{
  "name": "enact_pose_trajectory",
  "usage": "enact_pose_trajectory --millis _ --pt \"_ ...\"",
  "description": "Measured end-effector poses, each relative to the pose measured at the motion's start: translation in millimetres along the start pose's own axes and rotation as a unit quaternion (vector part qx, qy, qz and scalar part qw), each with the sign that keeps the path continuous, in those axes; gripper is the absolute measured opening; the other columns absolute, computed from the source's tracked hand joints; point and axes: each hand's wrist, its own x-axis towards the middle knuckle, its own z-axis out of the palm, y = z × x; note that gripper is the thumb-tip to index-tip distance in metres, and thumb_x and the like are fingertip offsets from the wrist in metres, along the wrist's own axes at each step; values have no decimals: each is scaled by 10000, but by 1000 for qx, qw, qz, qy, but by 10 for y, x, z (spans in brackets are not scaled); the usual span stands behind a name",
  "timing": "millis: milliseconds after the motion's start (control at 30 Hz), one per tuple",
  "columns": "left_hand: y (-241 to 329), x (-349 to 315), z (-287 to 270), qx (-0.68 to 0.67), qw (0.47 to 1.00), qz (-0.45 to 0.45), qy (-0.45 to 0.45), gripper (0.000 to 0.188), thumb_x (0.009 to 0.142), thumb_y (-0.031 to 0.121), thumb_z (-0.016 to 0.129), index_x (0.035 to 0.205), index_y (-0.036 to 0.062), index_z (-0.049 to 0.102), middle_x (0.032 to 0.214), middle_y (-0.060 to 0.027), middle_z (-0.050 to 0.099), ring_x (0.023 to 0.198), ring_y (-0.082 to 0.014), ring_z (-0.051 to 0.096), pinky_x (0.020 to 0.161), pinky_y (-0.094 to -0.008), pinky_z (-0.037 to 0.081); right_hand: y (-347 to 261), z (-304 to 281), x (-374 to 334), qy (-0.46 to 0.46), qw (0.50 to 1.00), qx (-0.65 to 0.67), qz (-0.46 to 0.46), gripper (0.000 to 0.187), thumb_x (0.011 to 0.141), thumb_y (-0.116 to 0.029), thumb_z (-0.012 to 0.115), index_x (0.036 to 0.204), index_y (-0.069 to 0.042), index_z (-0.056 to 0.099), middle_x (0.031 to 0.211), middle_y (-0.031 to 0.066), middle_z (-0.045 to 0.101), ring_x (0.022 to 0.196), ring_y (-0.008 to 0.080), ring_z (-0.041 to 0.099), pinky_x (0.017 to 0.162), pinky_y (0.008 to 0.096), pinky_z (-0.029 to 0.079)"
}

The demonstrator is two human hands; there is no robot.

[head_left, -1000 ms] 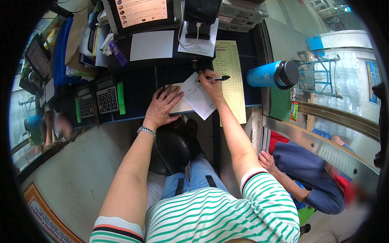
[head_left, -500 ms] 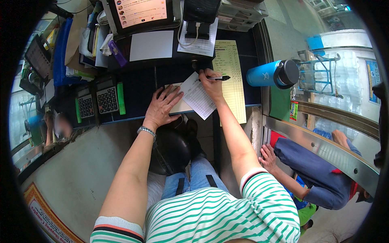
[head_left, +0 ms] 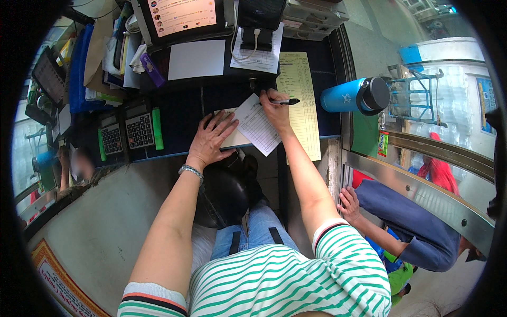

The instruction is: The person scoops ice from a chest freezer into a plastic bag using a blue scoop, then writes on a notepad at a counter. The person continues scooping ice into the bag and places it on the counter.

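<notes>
My right hand point(head_left: 274, 109) is closed around a black pen point(head_left: 287, 102), held over the upper right of a white printed slip point(head_left: 259, 127). The slip lies tilted at the desk's front edge, its lower corner sticking out past it. My left hand point(head_left: 212, 139) rests flat with fingers spread on the slip's left side and on a cream sheet point(head_left: 236, 138) partly under it. A long yellow ruled sheet point(head_left: 300, 124) with handwritten lines lies just right of my right hand. The pen's tip is hidden by my fingers.
A blue bottle point(head_left: 340, 97) lies or stands at the right by the glass. Calculator point(head_left: 139, 130), green highlighter point(head_left: 158, 128) and upright folders point(head_left: 79, 74) fill the left. A tablet point(head_left: 185, 16) and a blank white sheet point(head_left: 196, 60) are behind. Another person's hand point(head_left: 349, 205) touches the right-hand frame.
My hands, the pen and the slip look nearly unchanged. Beyond the glass at right, a red shape has come into view where another person's arm was.
</notes>
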Motion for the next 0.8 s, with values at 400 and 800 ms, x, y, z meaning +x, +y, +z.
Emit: enact_pose_trajectory --millis 400,800 --pt "3 -1 2 -4 1000 1 2 902 663 499 757 1427 273 334 1488 9 318 1384 -214 257 1155 -438 197 -2 -3 -11 18 1000 5 4 363 806 -22 636 556 -4 373 483 53 327 445 100 298 434 310 238" --pt "1 -2 -16 -11 1000 4 5 890 667 478 762 1423 266 344 1486 7 323 1383 -214 264 1156 -436 200 15 19 -12 31 999 6 13 331 813 -34 623 565 3 406 484 62 341 445 104 311 438 310 249"
